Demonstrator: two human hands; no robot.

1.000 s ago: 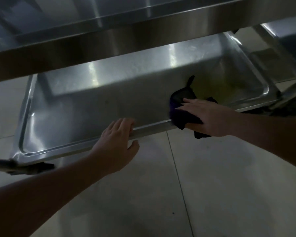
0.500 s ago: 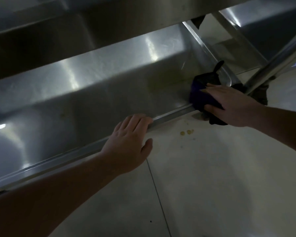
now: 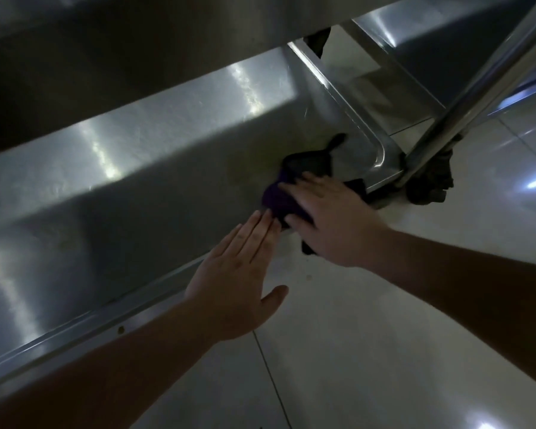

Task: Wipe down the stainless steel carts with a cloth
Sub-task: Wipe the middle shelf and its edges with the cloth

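Note:
The steel cart's lower shelf (image 3: 143,168) is a shallow tray running from lower left to the right. A dark purple cloth (image 3: 277,198) lies over the tray's near rim close to its right corner. My right hand (image 3: 331,218) presses flat on the cloth with straight fingers, and part of the cloth hangs below my palm. Just left of it, my left hand (image 3: 239,280) rests on the near rim with straight fingers, fingertips almost touching the cloth.
The cart's upper shelf (image 3: 136,41) overhangs the tray at the top. A slanted steel leg (image 3: 477,88) ends in a dark caster (image 3: 430,184) at the tray's right corner. A second steel cart (image 3: 446,38) stands behind it. Pale tiled floor (image 3: 384,351) lies below.
My right hand has slid the cloth back left along the near rim from the right corner. My left hand has moved right along the rim, close to the cloth.

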